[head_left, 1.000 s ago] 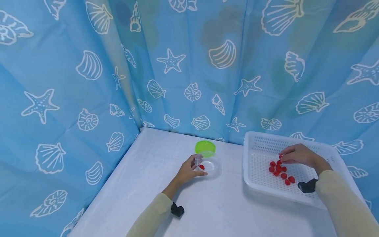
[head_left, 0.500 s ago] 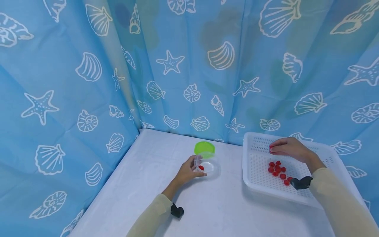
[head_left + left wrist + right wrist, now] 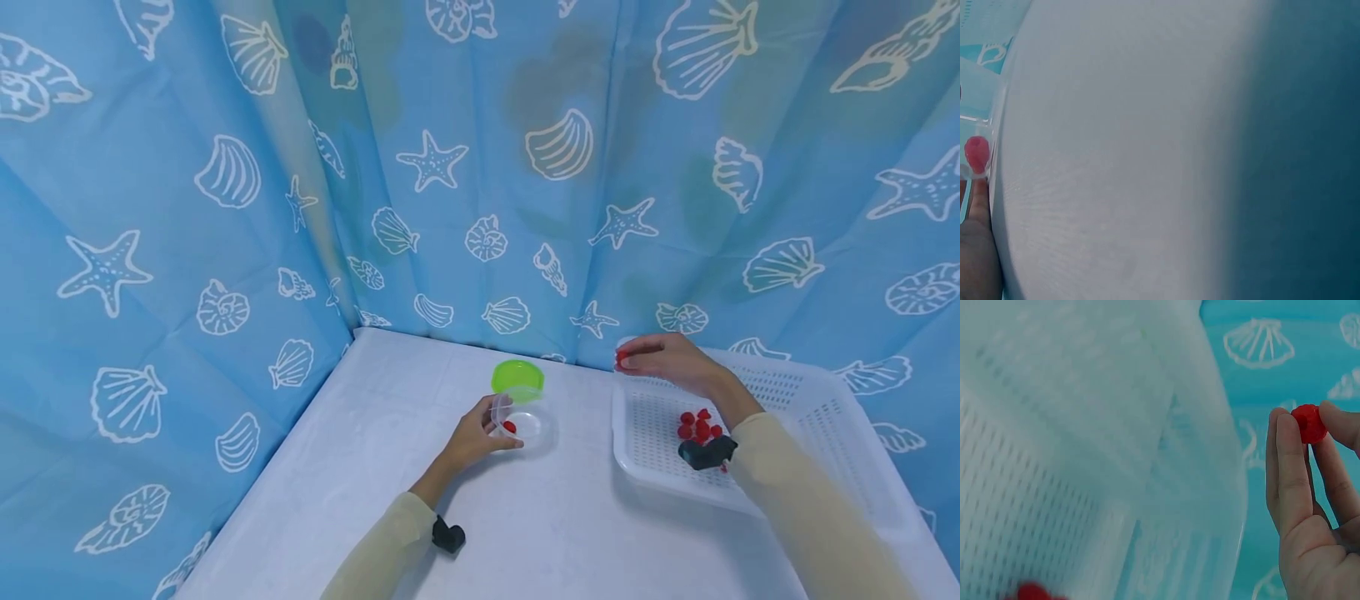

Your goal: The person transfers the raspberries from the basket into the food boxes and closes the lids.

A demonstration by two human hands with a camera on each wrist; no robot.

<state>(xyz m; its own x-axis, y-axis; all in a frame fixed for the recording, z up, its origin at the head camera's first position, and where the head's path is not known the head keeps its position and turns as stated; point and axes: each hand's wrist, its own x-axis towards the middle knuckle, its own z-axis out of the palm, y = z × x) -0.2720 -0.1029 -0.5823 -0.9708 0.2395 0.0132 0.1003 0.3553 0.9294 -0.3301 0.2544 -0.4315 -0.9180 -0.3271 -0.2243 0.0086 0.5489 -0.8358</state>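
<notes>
My left hand [image 3: 474,435] grips a small clear plastic tub [image 3: 542,429] by its left side. One red raspberry [image 3: 509,427] lies inside the tub near my fingers; the left wrist view shows the same raspberry [image 3: 977,154] through the clear wall. Between thumb and fingertips, my right hand [image 3: 678,365] pinches another raspberry [image 3: 1310,424], above the left rim of a white perforated basket [image 3: 651,417]. Several more raspberries [image 3: 702,427] sit in the basket, partly hidden by my right wrist.
A green lid [image 3: 517,377] lies flat on the white-covered table [image 3: 555,517], just behind the tub. Blue curtains [image 3: 480,183] with white shell prints stand along the back and left side. The basket's raised walls lie between its raspberries and the tub.
My right hand has lifted a raspberry from the pile and carried it left to the basket's left edge. The left hand and the tub have stayed in place.
</notes>
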